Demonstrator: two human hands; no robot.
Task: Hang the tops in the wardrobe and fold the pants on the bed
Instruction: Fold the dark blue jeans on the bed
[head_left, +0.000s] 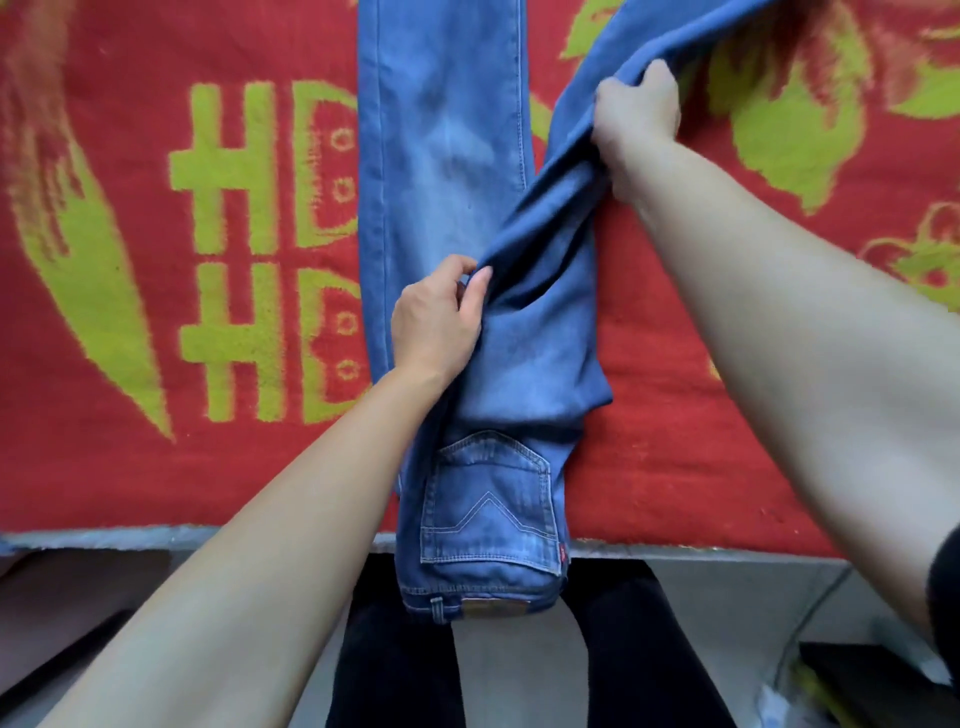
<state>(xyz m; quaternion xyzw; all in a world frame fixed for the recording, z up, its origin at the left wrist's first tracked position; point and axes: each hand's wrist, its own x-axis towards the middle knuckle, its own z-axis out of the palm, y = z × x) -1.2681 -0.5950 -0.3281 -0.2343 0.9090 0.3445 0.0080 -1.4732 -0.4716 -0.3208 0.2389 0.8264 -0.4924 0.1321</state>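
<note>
The faded blue denim jeans (447, 156) lie lengthwise on a red bedspread (156, 441) woven with green "HD", their waistband overhanging its near edge, one leg pinched by the left hand (436, 322) and gripped higher by the right hand's (636, 111) curled fingers.

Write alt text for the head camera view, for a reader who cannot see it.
Two bare hands fold blue denim jeans on a red bed cover with yellow-green lettering: the left hand pinches a crease near the seat, and the right hand grips one raised leg while the other lies flat. The waistband overhangs the bed's edge.
</note>
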